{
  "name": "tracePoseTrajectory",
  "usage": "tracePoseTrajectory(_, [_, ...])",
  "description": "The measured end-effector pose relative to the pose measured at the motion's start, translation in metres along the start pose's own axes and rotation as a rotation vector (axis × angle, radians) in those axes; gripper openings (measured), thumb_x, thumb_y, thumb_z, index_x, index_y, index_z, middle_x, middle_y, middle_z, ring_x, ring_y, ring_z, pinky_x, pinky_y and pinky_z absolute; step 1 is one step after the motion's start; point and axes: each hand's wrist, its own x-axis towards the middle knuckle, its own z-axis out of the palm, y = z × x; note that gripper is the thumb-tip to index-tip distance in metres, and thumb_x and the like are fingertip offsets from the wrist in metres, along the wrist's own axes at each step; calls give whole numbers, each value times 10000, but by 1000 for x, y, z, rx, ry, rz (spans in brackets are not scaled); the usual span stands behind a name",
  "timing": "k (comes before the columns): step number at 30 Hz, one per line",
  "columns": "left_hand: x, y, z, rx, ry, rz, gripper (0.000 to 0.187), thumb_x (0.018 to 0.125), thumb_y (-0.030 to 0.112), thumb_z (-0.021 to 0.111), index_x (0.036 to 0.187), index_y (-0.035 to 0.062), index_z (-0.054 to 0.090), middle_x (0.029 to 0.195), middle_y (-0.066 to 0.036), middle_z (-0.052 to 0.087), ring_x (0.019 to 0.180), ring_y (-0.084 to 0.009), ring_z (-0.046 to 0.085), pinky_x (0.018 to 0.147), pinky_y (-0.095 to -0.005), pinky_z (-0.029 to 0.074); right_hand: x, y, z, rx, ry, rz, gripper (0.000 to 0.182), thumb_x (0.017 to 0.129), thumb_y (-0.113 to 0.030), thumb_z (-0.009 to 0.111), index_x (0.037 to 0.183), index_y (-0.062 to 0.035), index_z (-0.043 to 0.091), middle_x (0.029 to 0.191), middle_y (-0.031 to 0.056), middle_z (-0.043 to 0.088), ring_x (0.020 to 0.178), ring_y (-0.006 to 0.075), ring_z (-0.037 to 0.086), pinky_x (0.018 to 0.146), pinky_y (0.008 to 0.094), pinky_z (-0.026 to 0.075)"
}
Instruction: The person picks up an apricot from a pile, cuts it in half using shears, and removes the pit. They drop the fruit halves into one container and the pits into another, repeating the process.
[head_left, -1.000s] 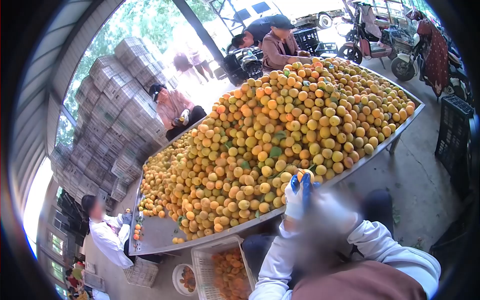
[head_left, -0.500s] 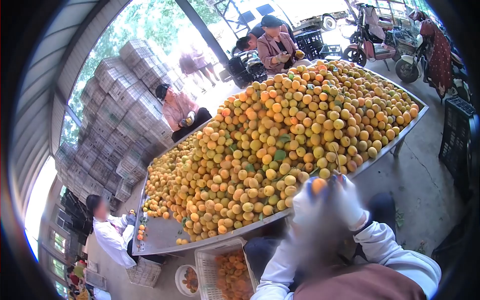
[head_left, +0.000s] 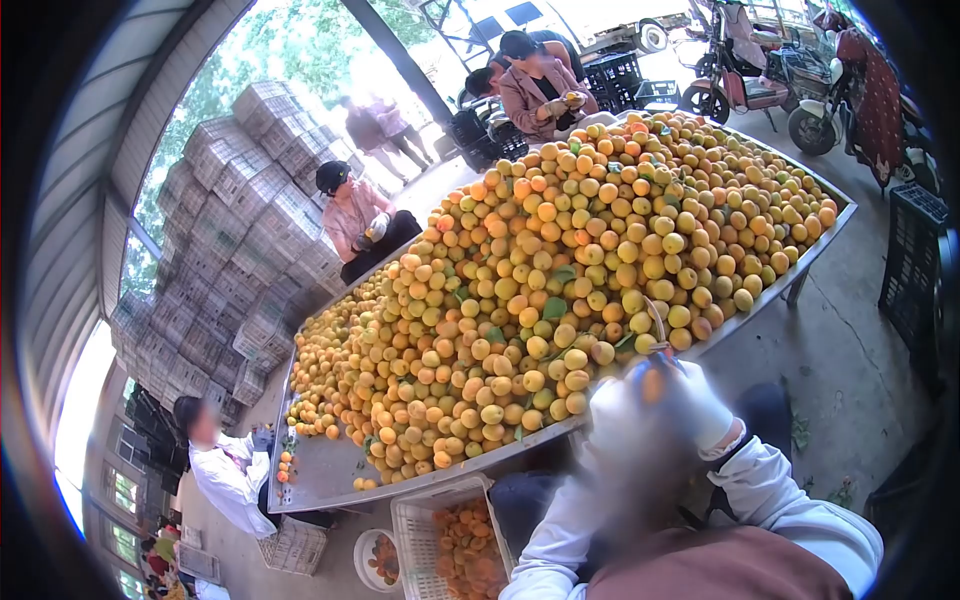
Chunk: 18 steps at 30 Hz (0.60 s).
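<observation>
A big heap of yellow-orange fruit (head_left: pixel 520 300) covers the metal-edged table (head_left: pixel 335 487). At its near edge, my gloved left hand (head_left: pixel 618 408) is closed around an orange fruit (head_left: pixel 652 386), with blurring over part of it. My gloved right hand (head_left: pixel 700 402) is beside it, touching or nearly touching the fruit, its fingers closed on a small tool with a thin curved wire loop (head_left: pixel 657 322) that rises above the hands. The exact finger contact is partly hidden.
A crate of orange pieces (head_left: pixel 398 510) and a white bucket (head_left: pixel 362 560) stand below the table. Co-workers sit at the left (head_left: pixel 225 470), far left side (head_left: pixel 355 225) and back (head_left: pixel 545 90). Stacked crates (head_left: pixel 230 230), scooters (head_left: pixel 735 70) and a black crate (head_left: pixel 908 270) surround the area.
Both hands have drawn closer together around the fruit, and the wire loop has shifted slightly left. The fruit is now more covered. The co-workers' hands and heads have moved slightly.
</observation>
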Motion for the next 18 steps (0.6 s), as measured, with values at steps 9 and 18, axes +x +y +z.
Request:
tracePoseTrajectory(9, [-14, -7, 22, 28, 91, -91, 538, 868, 444, 657, 1179, 10, 590, 869, -178, 648, 742, -396, 608, 681, -445, 489, 1, 9, 3, 18, 7, -24, 274, 991, -297, 601, 1030, -27, 625, 812, 25, 646, 584, 80, 619, 503, 195, 475])
tracePoseTrajectory(18, [-28, -4, 43, -244, 214, -502, 518, 920, 451, 627, 1148, -14, 610, 932, -177, 694, 824, -322, 717, 731, -350, 550, 4, 34, 10, 67, 150, -130, 214, 990, -225, 605, 1044, -19, 623, 826, 30, 644, 651, 83, 622, 581, 189, 490])
